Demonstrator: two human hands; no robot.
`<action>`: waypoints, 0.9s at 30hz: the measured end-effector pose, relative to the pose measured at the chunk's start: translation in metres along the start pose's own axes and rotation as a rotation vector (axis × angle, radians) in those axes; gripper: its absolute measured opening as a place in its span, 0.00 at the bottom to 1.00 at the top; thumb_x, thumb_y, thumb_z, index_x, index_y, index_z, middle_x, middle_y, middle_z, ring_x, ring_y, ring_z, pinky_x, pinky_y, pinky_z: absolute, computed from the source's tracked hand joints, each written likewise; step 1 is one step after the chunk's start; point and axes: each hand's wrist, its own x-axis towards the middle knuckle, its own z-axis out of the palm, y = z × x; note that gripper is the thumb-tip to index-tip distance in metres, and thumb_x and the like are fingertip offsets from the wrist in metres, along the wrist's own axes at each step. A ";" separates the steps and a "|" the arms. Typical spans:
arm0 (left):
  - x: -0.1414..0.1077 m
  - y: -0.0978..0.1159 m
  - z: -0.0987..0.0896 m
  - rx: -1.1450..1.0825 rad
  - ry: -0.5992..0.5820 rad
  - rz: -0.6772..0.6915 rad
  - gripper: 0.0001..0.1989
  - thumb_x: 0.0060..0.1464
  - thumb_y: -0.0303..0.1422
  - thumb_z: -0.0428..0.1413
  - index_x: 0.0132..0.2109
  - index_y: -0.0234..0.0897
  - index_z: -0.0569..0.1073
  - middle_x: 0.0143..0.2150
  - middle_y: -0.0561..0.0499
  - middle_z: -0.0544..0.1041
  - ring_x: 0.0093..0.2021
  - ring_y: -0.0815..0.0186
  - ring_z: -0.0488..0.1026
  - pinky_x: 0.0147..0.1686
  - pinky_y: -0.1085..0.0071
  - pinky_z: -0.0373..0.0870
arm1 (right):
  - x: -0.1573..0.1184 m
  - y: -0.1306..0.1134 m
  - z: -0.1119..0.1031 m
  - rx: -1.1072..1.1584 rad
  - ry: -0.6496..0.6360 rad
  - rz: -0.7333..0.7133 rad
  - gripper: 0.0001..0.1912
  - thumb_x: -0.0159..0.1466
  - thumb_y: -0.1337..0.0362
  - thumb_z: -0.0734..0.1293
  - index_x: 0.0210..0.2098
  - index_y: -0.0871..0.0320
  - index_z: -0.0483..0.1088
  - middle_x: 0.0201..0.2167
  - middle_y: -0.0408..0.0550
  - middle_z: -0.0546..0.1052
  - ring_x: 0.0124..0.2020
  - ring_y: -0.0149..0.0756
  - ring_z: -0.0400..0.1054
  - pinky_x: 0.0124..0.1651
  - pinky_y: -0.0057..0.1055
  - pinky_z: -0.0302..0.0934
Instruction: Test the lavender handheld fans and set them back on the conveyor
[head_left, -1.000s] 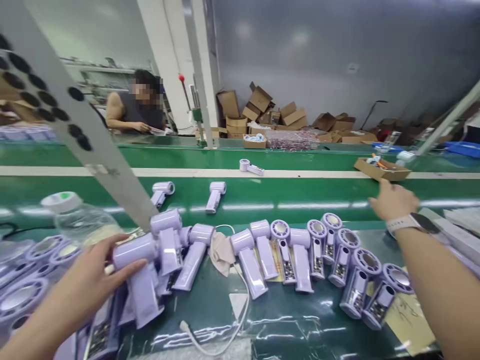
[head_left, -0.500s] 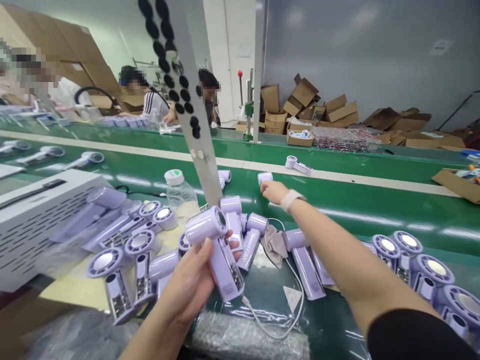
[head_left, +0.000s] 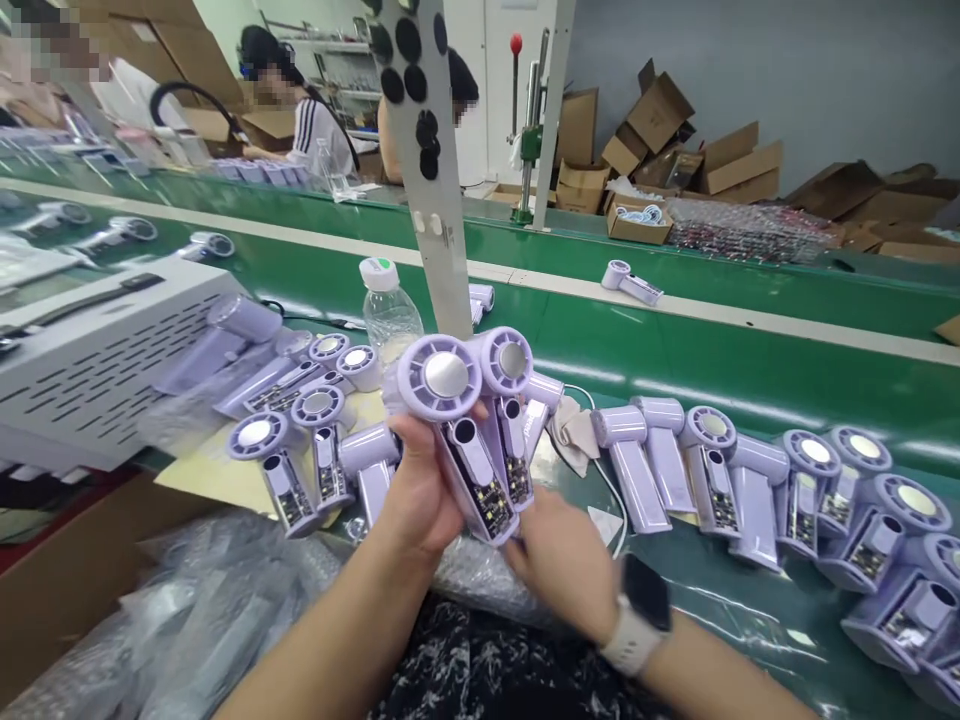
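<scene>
My left hand point(head_left: 420, 490) is closed around the handle of a light purple handheld fan point(head_left: 442, 385). Its round grille with a silver centre faces me, and the handle's open front shows a circuit board. Close behind and to the right is a second purple fan point(head_left: 508, 365), also with its board exposed. At the lower end of that fan's handle is my right hand point(head_left: 566, 560), slightly blurred and with a watch on the wrist. Its fingers look closed on the base, though the fingertips are partly hidden. More purple fans point(head_left: 315, 405) lie to the left.
A row of purple fans point(head_left: 712, 430) stretches along the right. Behind them runs a green conveyor point(head_left: 675, 340) carrying one fan point(head_left: 630, 283). A plastic bottle point(head_left: 390, 310), a grey cloth point(head_left: 574, 428), a metal post point(head_left: 442, 260) and a white vented box point(head_left: 112, 360) are nearby. Co-workers sit across.
My right hand has come back from the conveyor to the fans before me, and the fan it touched there is gone from the belt. The left hand's fan has turned its grille towards me.
</scene>
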 end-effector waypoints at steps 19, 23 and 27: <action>0.003 -0.039 0.036 0.063 -0.020 0.129 0.32 0.35 0.66 0.64 0.26 0.39 0.77 0.44 0.45 0.81 0.47 0.48 0.78 0.44 0.54 0.79 | -0.038 0.001 -0.010 0.982 -0.038 0.135 0.24 0.70 0.42 0.62 0.29 0.55 0.63 0.16 0.35 0.61 0.18 0.28 0.53 0.22 0.26 0.48; -0.003 -0.036 0.038 0.012 -0.019 0.089 0.32 0.36 0.66 0.63 0.26 0.40 0.77 0.45 0.45 0.82 0.50 0.44 0.78 0.46 0.50 0.79 | -0.037 0.004 -0.023 0.713 -0.012 -0.141 0.20 0.73 0.50 0.61 0.31 0.56 0.67 0.31 0.45 0.72 0.33 0.35 0.66 0.37 0.30 0.59; -0.007 -0.035 0.043 -0.086 -0.034 0.053 0.31 0.36 0.65 0.65 0.26 0.40 0.75 0.48 0.46 0.81 0.51 0.45 0.78 0.47 0.51 0.80 | -0.040 0.003 -0.024 0.676 0.118 -0.236 0.18 0.75 0.54 0.59 0.32 0.55 0.67 0.32 0.44 0.70 0.35 0.36 0.65 0.39 0.31 0.58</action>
